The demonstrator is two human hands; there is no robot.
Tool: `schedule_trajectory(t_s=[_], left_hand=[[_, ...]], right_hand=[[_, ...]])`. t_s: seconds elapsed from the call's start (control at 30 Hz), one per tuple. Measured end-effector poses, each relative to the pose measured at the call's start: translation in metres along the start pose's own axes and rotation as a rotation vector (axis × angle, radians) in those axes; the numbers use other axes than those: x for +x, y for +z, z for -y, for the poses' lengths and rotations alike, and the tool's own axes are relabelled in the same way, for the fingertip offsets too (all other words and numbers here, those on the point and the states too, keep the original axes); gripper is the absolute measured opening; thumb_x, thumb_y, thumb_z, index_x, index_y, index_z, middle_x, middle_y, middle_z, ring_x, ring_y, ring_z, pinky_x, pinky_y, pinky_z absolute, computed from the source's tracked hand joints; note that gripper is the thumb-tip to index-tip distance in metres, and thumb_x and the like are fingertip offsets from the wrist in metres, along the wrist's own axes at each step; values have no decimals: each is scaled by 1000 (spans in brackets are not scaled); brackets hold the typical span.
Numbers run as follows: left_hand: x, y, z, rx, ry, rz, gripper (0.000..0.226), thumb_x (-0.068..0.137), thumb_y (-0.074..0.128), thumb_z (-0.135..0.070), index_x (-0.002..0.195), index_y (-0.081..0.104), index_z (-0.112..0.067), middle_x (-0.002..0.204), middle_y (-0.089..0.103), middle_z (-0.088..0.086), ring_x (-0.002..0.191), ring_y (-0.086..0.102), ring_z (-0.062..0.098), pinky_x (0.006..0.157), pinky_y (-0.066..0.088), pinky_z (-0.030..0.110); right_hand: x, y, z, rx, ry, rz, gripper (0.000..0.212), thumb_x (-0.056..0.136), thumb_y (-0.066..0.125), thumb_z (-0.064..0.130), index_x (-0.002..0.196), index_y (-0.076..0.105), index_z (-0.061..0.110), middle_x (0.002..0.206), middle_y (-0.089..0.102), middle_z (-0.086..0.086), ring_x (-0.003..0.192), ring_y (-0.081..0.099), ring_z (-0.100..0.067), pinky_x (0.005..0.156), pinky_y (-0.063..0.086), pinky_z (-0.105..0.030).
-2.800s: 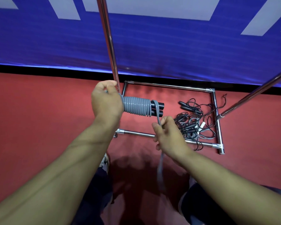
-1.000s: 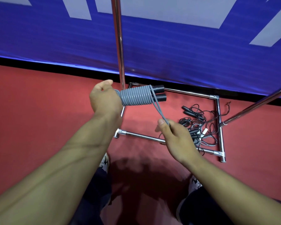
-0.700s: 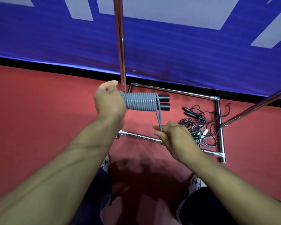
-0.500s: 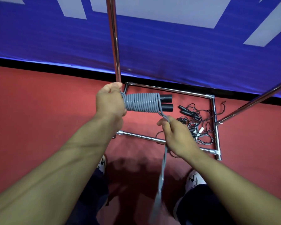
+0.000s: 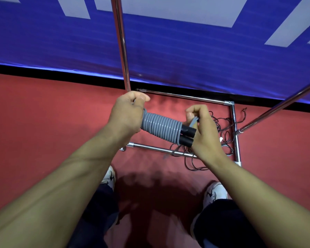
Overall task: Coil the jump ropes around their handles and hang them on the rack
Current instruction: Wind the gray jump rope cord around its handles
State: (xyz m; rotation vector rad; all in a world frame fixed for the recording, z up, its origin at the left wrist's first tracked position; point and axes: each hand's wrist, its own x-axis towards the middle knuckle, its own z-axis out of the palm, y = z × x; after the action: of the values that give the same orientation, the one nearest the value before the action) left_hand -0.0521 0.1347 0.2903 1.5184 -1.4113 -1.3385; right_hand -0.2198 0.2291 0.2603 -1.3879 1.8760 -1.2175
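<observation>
1. The left hand (image 5: pixel 128 113) is clenched around one end of the paired handles, fingers curled over the top, holding the bundle out above the floor.
2. The grey jump rope (image 5: pixel 160 128) is wound in tight, even turns around both handles, forming a ribbed cylinder that slopes down to the person's right.
3. The black handle ends (image 5: pixel 187 136) stick out of the coil side by side, one above the other.
4. The right hand (image 5: pixel 202 129) is closed at those ends, thumb and fingers pinching the loose grey tail of the rope just above the upper handle.
5. The two hands are apart, joined only by the coiled bundle between them.
6. The chrome rack (image 5: pixel 233 122) stands behind; its rectangular base frame lies on the red floor (image 5: pixel 43 122), one upright rises just beyond the left hand, and another bar slants in from the right.
7. A tangle of thin black ropes (image 5: pixel 222 126) lies on the floor inside the base frame, partly hidden by the right hand.
8. White shoes (image 5: pixel 109 178) and dark trouser legs show below the forearms.
9. A blue banner (image 5: pixel 186 56) with pale shapes covers the wall behind.
</observation>
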Motion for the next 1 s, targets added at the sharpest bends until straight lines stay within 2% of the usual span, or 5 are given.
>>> schedule_trajectory(t_s=[0.27,0.53,0.7,0.87,1.0], left_hand=[[4,0,5,300,195,-267,21,99,46,-18,88,61,-28,83,61,-13,80,57,17,77,44,29],[15,-4,7,39,159,-561,22,98,43,-16,92,63,-24,91,64,-10,91,64,19,87,50,33],[13,-1,7,-7,147,-569,21,99,43,-19,93,62,-26,84,62,-17,81,61,10,85,50,31],[12,5,6,-110,114,-536,23,100,43,-16,89,61,-26,78,59,-19,64,53,-15,69,42,11],[16,5,7,-175,24,-552,27,100,44,-16,83,59,-31,82,60,-19,74,56,-5,76,43,14]], right_hand=[[5,-18,16,-153,-186,-66,36,84,62,1,77,43,31,68,50,12,64,50,-15,60,38,-23],[-30,6,16,-462,-444,83,27,92,49,16,113,67,13,93,59,-3,78,52,-28,69,46,-43],[-33,21,12,-179,-145,57,13,92,64,11,94,55,20,81,55,5,68,49,-11,65,41,-24],[-28,32,17,396,573,191,15,102,51,22,90,45,14,62,53,3,54,56,-26,48,43,-35],[-24,30,15,450,518,195,26,106,41,19,92,62,14,53,38,6,41,32,-12,51,25,-29]])
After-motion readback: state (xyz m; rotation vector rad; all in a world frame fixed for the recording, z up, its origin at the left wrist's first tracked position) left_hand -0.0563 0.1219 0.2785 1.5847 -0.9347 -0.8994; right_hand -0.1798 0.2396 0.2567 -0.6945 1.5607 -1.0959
